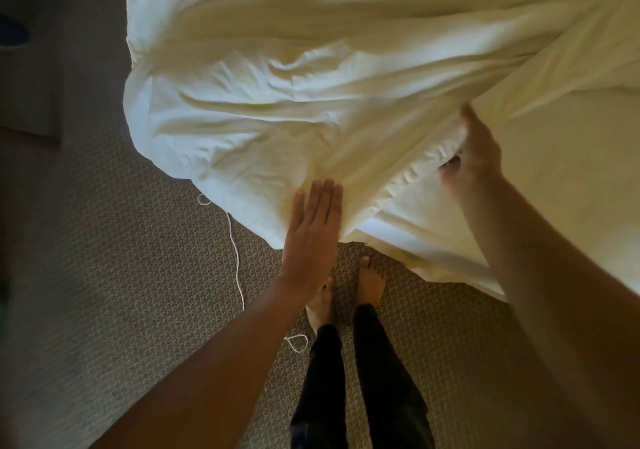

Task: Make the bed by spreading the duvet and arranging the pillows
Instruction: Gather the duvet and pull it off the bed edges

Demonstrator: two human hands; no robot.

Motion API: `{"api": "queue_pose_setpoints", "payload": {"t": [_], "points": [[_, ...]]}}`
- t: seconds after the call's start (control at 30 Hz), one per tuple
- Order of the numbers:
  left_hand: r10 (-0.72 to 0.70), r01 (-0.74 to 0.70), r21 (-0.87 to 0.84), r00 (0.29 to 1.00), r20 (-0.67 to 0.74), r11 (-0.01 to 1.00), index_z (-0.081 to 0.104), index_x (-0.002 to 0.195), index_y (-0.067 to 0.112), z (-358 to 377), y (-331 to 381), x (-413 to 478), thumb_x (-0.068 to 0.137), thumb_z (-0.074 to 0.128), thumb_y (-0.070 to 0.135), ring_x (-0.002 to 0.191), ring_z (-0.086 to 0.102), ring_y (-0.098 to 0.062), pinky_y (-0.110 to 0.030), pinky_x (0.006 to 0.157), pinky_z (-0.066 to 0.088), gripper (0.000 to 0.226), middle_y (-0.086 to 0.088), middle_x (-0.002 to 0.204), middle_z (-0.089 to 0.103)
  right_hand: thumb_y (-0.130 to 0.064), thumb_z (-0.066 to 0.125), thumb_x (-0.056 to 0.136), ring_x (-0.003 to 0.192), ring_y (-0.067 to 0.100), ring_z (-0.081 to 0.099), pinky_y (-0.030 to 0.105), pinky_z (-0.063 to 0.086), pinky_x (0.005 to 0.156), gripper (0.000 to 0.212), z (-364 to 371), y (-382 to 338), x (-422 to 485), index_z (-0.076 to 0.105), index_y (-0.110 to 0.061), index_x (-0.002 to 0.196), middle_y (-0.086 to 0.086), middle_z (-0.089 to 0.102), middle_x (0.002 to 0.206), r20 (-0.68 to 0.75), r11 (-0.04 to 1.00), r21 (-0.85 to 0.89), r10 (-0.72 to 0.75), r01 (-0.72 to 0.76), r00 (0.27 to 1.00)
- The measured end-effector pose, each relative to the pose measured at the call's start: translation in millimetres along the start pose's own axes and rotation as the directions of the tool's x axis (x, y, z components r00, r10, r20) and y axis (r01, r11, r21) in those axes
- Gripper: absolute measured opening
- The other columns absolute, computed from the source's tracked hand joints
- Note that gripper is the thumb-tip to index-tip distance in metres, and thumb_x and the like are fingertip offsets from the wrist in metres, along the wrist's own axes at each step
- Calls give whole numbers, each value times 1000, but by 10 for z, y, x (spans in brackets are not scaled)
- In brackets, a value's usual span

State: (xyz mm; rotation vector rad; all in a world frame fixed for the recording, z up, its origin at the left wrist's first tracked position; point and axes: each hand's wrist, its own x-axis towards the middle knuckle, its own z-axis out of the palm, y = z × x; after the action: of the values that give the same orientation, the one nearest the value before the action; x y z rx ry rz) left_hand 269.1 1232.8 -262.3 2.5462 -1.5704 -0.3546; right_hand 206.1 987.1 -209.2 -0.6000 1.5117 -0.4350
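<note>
A cream-white duvet [311, 85] lies rumpled over the bed corner and hangs down toward the carpet. My left hand [313, 227] is flat with straight fingers, touching the hanging edge of the duvet near its lowest fold. My right hand [474, 154] grips a fold of the duvet further right, fingers curled under the cloth and thumb on top. The smoother sheet-covered bed [571, 171] shows to the right of that hand. No pillows are in view.
Patterned beige carpet [121, 275] covers the floor. A thin white cord [237, 261] trails across it below the duvet. My bare feet [346, 289] and dark trousers stand close to the bed corner. Dark furniture [31, 102] sits at far left.
</note>
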Motion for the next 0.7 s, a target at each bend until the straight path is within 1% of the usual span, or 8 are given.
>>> {"api": "queue_pose_setpoints", "payload": {"t": [0.13, 0.2, 0.33, 0.4, 0.5, 0.6, 0.63, 0.7], "points": [[1, -2, 39, 1000, 26, 999, 32, 150, -4, -6, -153, -122, 76, 20, -7, 145, 27, -41, -57, 117, 27, 75, -24, 156, 31, -51, 58, 93, 118, 24, 62, 39, 50, 103, 59, -68, -70, 73, 55, -8, 134, 8, 63, 131, -140, 987, -69, -154, 145, 978], [-14, 14, 24, 999, 31, 1000, 31, 150, -3, -20, -267, -158, 76, 22, -9, 146, 27, -40, -55, 118, 25, 75, -23, 156, 30, -50, 58, 94, 113, 24, 63, 37, 49, 102, 55, -184, 113, -33, 58, -8, 129, 7, 65, 124, -235, 991, -60, -129, 118, 963], [-8, 12, -33, 993, 117, 999, 26, 152, -1, -68, -455, -299, 72, 49, -13, 149, 20, -34, -53, 120, 23, 85, -19, 160, 25, -52, 55, 95, 103, 25, 62, 39, 49, 99, 34, -477, 630, -432, 55, -19, 103, -5, 61, 91, -312, 999, 35, 1, 10, 950], [10, 2, -74, 987, 158, 997, 17, 155, 1, -99, -432, -414, 78, 52, -5, 152, 10, -32, -54, 121, 20, 85, -17, 163, 14, -56, 55, 94, 100, 25, 62, 43, 51, 98, 34, -609, 843, -619, 55, -22, 97, -5, 62, 93, -312, 997, 62, 63, -46, 948], [55, -35, -131, 987, 154, 991, 5, 157, 4, -140, -78, -427, 91, 56, 28, 153, 0, -29, -55, 122, 14, 87, -14, 165, -1, -54, 55, 95, 95, 22, 64, 45, 52, 96, 25, -673, 1108, -859, 54, -29, 87, -3, 65, 99, -283, 984, 142, 146, -109, 948], [140, -112, -216, 983, 122, 970, 2, 157, 4, -106, 497, -230, 100, 30, 52, 153, -4, -28, -54, 123, 6, 80, -12, 164, -7, -50, 54, 97, 101, 19, 65, 44, 52, 98, 25, -619, 1277, -1089, 58, -26, 101, 0, 67, 112, -241, 981, 158, 146, -109, 960], [137, -115, -229, 987, 84, 967, 4, 156, 2, -87, 655, -142, 100, 30, 49, 153, -2, -29, -55, 122, 9, 78, -13, 164, -4, -49, 53, 97, 106, 19, 64, 44, 50, 100, 28, -613, 1299, -1141, 58, -25, 112, -1, 67, 115, -240, 988, 132, 106, -76, 965], [97, -92, -274, 995, 8, 957, 6, 155, -1, -28, 866, 10, 99, 49, 46, 153, 2, -30, -54, 122, 12, 85, -15, 164, 2, -45, 51, 99, 110, 18, 62, 44, 49, 103, 30, -662, 1266, -1176, 55, -25, 121, -6, 66, 111, -240, 998, 54, 0, 14, 971]]}}
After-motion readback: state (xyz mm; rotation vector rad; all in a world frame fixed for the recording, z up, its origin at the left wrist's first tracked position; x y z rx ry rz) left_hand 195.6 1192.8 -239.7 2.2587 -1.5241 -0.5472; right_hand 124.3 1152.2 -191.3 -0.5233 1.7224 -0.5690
